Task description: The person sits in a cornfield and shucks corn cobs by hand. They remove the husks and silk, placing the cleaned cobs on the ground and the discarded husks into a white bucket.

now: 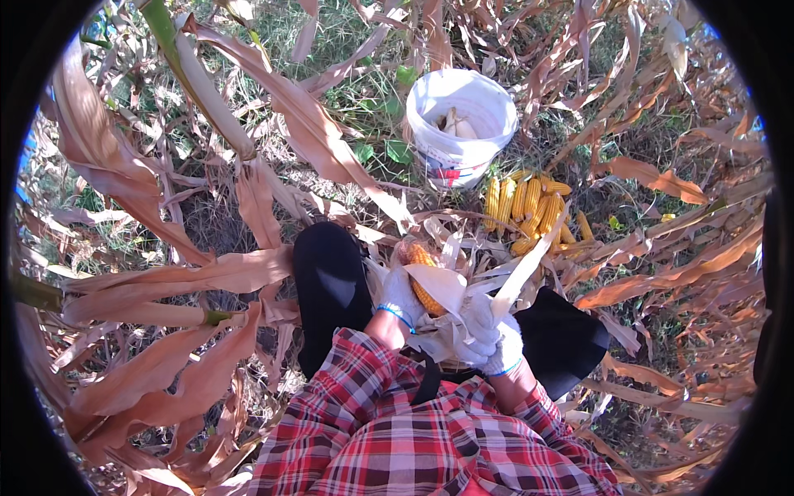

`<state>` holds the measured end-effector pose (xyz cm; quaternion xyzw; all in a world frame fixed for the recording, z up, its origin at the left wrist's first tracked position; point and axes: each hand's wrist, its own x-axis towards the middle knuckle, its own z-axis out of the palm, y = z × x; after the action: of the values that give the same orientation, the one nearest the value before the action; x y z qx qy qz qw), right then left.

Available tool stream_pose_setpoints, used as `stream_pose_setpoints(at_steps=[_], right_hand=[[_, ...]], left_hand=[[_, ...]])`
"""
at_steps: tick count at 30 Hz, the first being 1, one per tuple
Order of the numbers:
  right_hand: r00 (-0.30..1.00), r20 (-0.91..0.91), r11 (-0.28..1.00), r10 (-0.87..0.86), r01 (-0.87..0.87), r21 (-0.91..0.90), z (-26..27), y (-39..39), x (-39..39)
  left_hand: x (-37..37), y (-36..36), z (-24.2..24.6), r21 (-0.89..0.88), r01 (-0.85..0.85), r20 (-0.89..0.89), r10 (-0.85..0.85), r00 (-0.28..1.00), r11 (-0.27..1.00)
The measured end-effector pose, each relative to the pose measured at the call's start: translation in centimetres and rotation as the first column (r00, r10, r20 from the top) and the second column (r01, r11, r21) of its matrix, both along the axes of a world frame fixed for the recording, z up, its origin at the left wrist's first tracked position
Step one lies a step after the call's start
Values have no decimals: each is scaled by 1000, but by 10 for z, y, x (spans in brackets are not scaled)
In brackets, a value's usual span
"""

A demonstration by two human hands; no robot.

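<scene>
My left hand [400,297], in a white knit glove with a blue cuff edge, grips a partly husked ear of corn [425,291]. Its yellow kernels show, and brown silk tufts at its far end. My right hand [493,338], gloved alike, is closed on pale husk leaves [462,328] pulled off to the ear's right side. One long husk strip [524,273] sticks up past my right fingers. The base of the ear is hidden by husk.
Beyond my hands stands a white plastic bucket [462,146] with a few husk-covered pieces inside. Bare yellow corn cobs [533,204] lie piled on the ground to its right. Dry corn stalks [205,99] and leaves [180,384] crowd in from both sides. My dark-clad knees [329,279] flank the work.
</scene>
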<state>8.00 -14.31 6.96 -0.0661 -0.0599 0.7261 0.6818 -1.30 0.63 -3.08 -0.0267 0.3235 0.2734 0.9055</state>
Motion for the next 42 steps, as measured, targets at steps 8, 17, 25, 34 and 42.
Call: stream_pose_setpoints(at_steps=[8,17,25,34,42], right_hand=[[205,973,893,105,412,-184,25,4,38],[-45,999,797,6,604,22,-33,0,21],[905,394,871,163,56,-488,-11,-24,27],[-505,667,836,548,314,-449,-63,-41,76],[237,941,933,243,210,-294,-3,-6,60]], left_hand=[[15,-1,7,182,-137,-159,167,973,974],[19,-8,24,-9,-68,-82,67,994,998],[32,3,-1,92,28,-171,-12,985,995],[24,65,41,184,63,133,-88,987,981],[29,33,17,217,40,29,-48,998,975]])
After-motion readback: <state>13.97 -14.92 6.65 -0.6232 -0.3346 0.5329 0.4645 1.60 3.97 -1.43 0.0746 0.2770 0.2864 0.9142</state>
